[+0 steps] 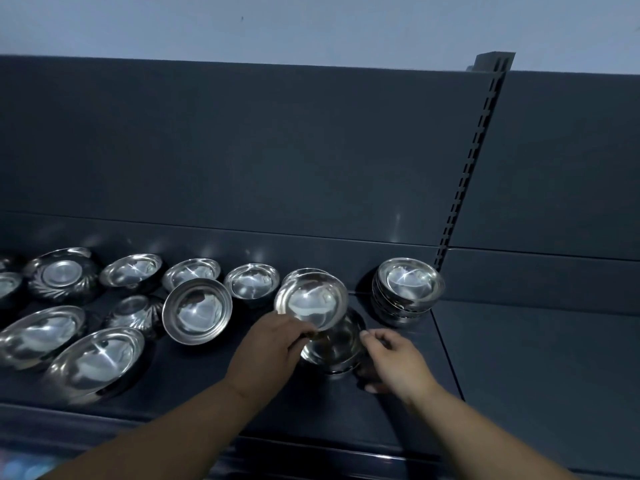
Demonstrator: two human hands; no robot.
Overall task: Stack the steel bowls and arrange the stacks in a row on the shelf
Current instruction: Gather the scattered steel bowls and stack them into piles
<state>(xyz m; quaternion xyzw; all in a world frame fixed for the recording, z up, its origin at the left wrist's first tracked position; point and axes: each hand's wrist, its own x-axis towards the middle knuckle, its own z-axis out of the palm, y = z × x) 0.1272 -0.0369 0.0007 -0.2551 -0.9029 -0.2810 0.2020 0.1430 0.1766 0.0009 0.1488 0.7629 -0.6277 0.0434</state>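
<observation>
My left hand (pixel 273 348) pinches the near rim of a steel bowl (pixel 311 301) and holds it tilted above a short stack of bowls (pixel 337 348) on the dark shelf (pixel 194 386). My right hand (pixel 391 362) curls round the right side of that stack. A taller finished stack (pixel 407 291) stands against the back panel to the right. Several loose bowls lie to the left, among them an upright one (pixel 196 311) and another by the back (pixel 251 280).
Larger steel bowls (pixel 95 362) and fluted upturned ones (pixel 62 273) crowd the shelf's left end. A slotted upright post (pixel 467 168) divides the back panel, and bare shelf (pixel 540 358) extends to the right of it.
</observation>
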